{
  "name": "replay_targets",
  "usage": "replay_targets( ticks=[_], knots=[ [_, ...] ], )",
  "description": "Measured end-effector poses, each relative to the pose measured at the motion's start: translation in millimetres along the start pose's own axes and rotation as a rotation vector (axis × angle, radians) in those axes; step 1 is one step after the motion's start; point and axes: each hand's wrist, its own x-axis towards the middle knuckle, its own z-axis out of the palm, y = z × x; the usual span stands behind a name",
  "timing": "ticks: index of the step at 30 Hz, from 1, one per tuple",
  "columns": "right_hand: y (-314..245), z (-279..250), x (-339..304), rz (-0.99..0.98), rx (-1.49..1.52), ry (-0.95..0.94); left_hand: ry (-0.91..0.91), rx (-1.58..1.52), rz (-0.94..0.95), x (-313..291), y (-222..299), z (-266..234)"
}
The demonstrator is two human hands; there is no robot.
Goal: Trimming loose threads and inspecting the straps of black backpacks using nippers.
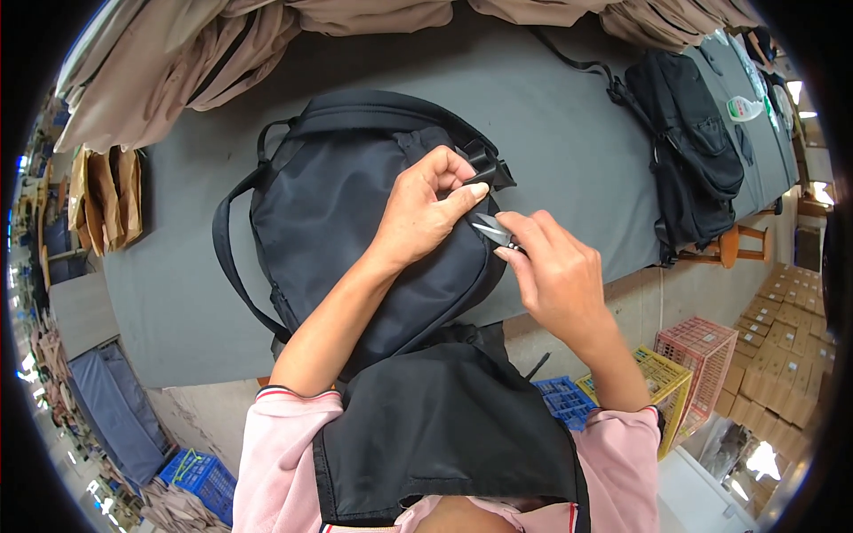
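Note:
A dark navy backpack (346, 213) lies on the grey table in front of me, its loop strap (233, 258) spread out to the left. My left hand (425, 206) is closed, pinching a black strap end (487, 165) at the bag's right upper edge. Just to the right, my right hand (555, 271) grips a pair of thread snips (491, 230). Their metal blades point left, close to the left thumb and the bag's edge. Whether the blades touch a thread is too small to tell.
Beige fabric pieces (373, 16) are heaped along the table's far edge. A black backpack (689, 142) lies at the right, near a white bottle (745, 108). Brown paper bags (108, 200) stand at the left. Plastic crates (697, 355) and stacked cartons (782, 346) are below right.

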Motion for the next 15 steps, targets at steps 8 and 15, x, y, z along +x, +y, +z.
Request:
replay_targets(
  ticks=[8, 15],
  knots=[
    [2, -16, -1, -0.005, 0.013, -0.016, -0.001, 0.013, -0.017, 0, 4, -1],
    [0, -26, 10, -0.124, -0.146, -0.106, 0.001, 0.015, -0.018, 0, 2, 1]
  ],
)
